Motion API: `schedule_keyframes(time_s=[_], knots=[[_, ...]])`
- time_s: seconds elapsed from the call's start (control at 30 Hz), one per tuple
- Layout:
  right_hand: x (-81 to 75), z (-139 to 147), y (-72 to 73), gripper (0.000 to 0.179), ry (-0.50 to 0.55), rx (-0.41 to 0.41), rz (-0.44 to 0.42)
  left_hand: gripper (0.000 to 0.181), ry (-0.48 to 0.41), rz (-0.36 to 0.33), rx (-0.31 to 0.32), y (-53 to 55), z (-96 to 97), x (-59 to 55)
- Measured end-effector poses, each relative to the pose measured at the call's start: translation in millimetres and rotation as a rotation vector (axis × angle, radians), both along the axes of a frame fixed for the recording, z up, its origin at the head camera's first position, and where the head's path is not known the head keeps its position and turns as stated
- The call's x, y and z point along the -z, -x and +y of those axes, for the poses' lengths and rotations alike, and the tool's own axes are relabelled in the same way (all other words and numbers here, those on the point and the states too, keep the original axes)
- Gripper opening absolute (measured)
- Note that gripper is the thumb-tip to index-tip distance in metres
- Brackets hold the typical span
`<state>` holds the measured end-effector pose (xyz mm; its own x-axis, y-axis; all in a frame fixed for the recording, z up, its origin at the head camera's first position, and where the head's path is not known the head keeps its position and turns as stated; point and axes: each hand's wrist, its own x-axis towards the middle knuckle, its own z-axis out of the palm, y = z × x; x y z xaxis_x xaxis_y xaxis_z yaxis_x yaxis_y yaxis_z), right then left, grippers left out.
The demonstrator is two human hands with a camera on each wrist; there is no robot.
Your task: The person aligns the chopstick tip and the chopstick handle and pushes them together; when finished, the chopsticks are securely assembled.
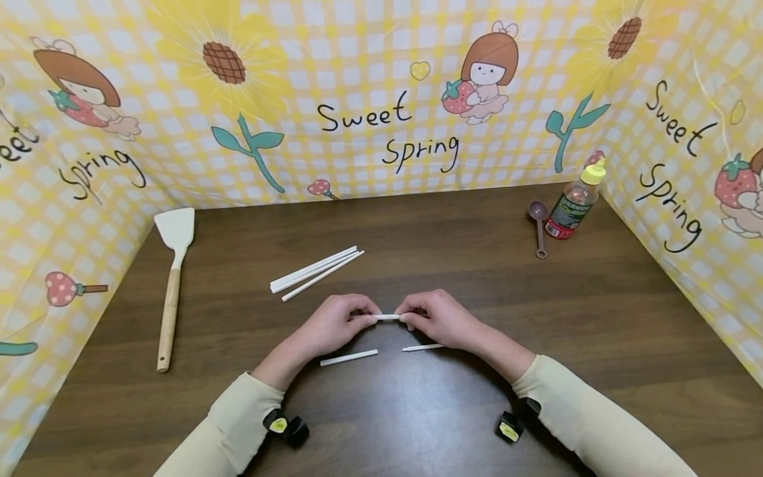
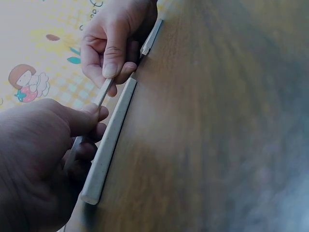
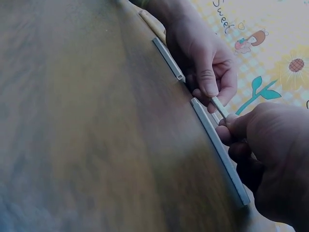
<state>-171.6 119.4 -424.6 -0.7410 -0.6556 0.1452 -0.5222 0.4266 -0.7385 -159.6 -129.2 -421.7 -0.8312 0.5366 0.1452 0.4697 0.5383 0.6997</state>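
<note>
Over the middle of the table, my left hand (image 1: 336, 326) and right hand (image 1: 444, 319) pinch one thin white stick (image 1: 389, 317) between thumbs and fingers, a short length of it showing between them. Both ends are hidden in the hands in the head view. Nearer to me, a short white stick piece (image 1: 349, 358) lies on the table beside the left hand. A second white piece (image 1: 422, 347), with a narrower tip, lies partly hidden under the right hand. In the right wrist view, the right-hand piece (image 3: 219, 150) and the left-hand piece (image 3: 169, 59) lie nearly in line.
Several longer white sticks (image 1: 316, 270) lie in a loose bundle behind the left hand. At the far left is a white spatula (image 1: 173, 285) with a wooden handle. A purple measuring spoon (image 1: 539, 225) and a yellow-capped bottle (image 1: 573, 205) occupy the back right, by the patterned cloth (image 1: 357, 159).
</note>
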Motion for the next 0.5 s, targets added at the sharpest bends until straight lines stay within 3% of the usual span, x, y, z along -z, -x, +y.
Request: schedule_keyframes(time_s=[0.23,0.5], knots=[[1.4,0.8,2.2,0.007,0.007,-0.005,0.004,0.003,-0.013,-0.044,-0.016,-0.2,-2.1,-1.2],[2.2,0.4,3.8,0.007,0.015,-0.026,0.028,0.007,0.001,-0.032,-0.022,0.8,-5.4,-1.9]])
